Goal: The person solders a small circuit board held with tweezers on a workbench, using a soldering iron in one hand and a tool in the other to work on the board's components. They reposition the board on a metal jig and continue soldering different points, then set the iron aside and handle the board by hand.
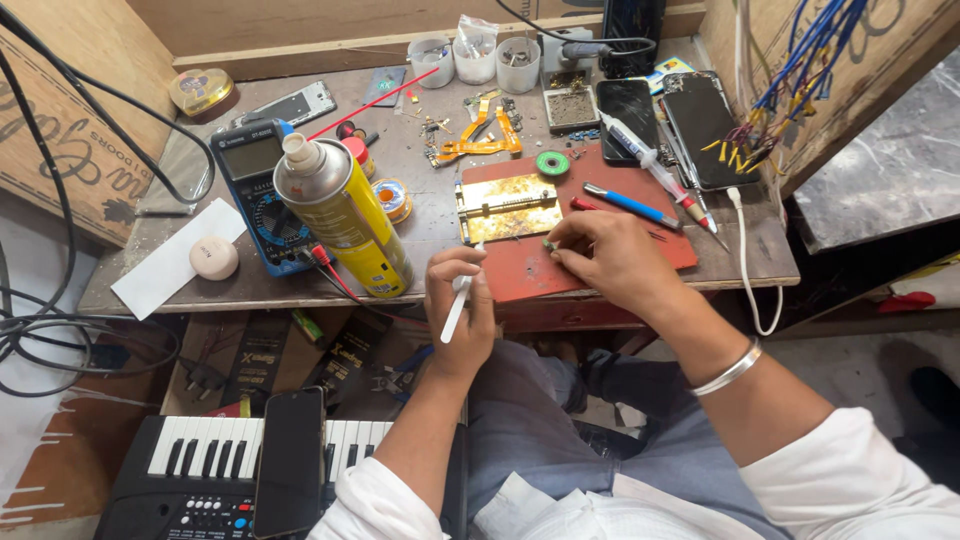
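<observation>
Red mat (520,270) lies at the front edge of the tabletop (200,285), with a gold-coloured metal holder (507,208) on its rear half. The right hand (610,255) rests on the mat, its fingertips (556,240) pinched narrow on a small greenish part (549,243) just in front of the holder's right corner. The left hand (462,305), at the front edge, is closed around a white tool (458,308) whose long axis runs from the palm up towards the mat. The part lies up and to the right of the tool's upper tip, near it but apart; the right hand is the nearer. A yellow spray can (340,215) stands left of both hands.
</observation>
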